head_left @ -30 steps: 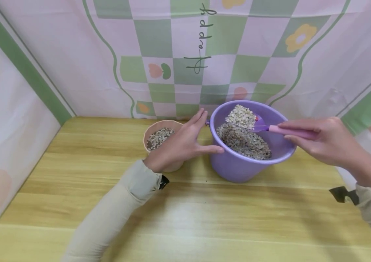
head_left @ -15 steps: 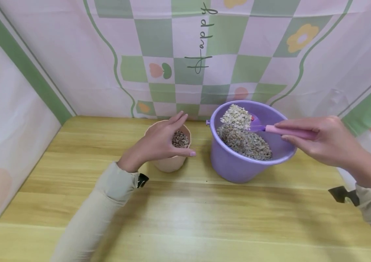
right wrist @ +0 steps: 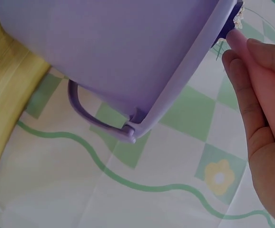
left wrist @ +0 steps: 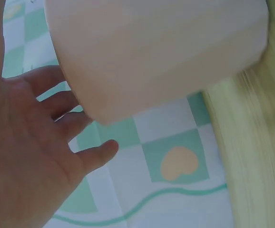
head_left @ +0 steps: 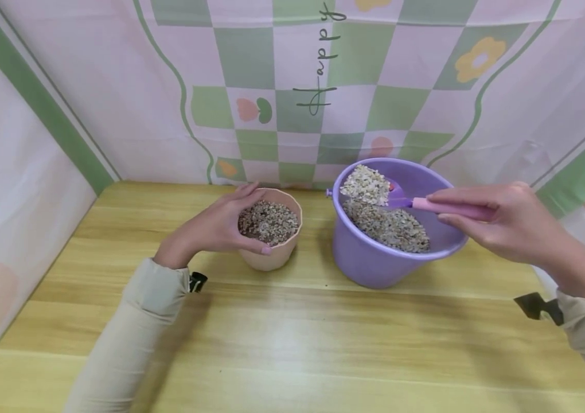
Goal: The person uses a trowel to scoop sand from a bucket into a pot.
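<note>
The right hand [head_left: 504, 221] pinches the pink handle of a purple scoop [head_left: 401, 201] between thumb and curled fingers, and the scoop sits level over the far left part of the purple bucket [head_left: 375, 264], heaped with pale gravel [head_left: 366, 184]. The bucket stands on the wooden table [head_left: 292, 338], right of centre and near the checked backdrop [head_left: 117, 103]; it is part full of the same gravel. Just left of it, apart from it, stands the small pink pot [head_left: 272, 258], filled nearly to the rim with darker grit. The left hand [head_left: 215, 229] cups the pot's left side, fingers bent round the far rim and thumb along the near rim — a loose steadying hold rather than a squeeze; the left wrist view shows only the palm and spread fingers beside the pot wall. To do this step well, I judge the scoop should stay flat as it crosses the gap, since the heap is high and grains would roll off at any tilt, and the pot has little room left, so a slow tip over its middle suits best while the left hand keeps it from shifting. Compared with a second ago, the left hand has left the bucket's rim and gone back to the pot — half a second ago it lay over the pot's mouth — and the scoop has edged left towards the bucket's rim.
</note>
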Demonstrator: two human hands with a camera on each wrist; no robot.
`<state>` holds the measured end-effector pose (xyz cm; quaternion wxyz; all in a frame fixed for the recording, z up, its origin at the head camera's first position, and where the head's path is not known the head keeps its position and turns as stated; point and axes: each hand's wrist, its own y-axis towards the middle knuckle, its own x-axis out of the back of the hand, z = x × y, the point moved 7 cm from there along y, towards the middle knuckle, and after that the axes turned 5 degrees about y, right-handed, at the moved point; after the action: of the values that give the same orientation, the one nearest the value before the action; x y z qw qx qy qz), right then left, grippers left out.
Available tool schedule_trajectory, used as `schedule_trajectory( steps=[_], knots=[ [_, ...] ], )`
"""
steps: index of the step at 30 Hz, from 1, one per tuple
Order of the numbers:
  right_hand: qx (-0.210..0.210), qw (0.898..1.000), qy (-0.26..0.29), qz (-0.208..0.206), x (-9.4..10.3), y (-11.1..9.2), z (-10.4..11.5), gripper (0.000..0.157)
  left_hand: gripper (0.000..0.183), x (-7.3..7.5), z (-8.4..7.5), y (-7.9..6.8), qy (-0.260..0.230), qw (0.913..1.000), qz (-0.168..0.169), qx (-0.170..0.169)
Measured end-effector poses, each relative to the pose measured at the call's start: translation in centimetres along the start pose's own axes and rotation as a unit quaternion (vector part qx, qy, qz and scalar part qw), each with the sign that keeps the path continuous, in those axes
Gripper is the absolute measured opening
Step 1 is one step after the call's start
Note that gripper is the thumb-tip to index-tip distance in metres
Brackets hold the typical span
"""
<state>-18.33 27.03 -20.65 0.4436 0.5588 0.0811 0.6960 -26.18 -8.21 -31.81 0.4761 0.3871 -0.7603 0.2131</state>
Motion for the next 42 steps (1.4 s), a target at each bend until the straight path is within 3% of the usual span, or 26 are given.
schedule_trajectory(
  steps=[6, 18, 23, 30, 33, 39, 42],
  knots=[
    [0.022, 1.0, 0.008, 0.005, -0.7, 1.0, 0.9, 0.046, 0.124, 0.0, 1.2, -0.6, -0.031, 0.9991, 0.025, 0.015],
    [0.051, 0.998, 0.017, 0.03, -2.8, 2.5, 1.7, 0.043, 0.136, -0.6, 2.5, -0.8, -0.072, 0.9967, 0.023, 0.028],
    [0.067, 0.997, 0.002, 0.035, -3.4, 3.3, 2.1, 0.04, 0.134, -0.7, 2.9, -0.8, -0.075, 0.9963, 0.018, 0.039],
    [0.075, 0.995, 0.023, 0.054, -4.5, 4.2, 2.3, 0.039, 0.133, -0.5, 3.0, -0.8, -0.079, 0.9956, 0.017, 0.048],
    [0.072, 0.996, 0.02, 0.058, -4.9, 4.5, 2.3, 0.038, 0.132, -0.4, 2.8, -0.8, -0.098, 0.9947, 0.011, 0.03],
    [0.076, 0.995, 0.007, 0.065, -6.0, 5.2, 2.5, 0.039, 0.122, -0.3, 1.8, -0.6, -0.154, 0.9855, -0.011, -0.071],
    [0.085, 0.994, -0.006, 0.064, -6.5, 5.6, 2.8, 0.041, 0.123, -0.4, 1.8, -0.7, -0.154, 0.986, -0.009, -0.064]
  ],
)
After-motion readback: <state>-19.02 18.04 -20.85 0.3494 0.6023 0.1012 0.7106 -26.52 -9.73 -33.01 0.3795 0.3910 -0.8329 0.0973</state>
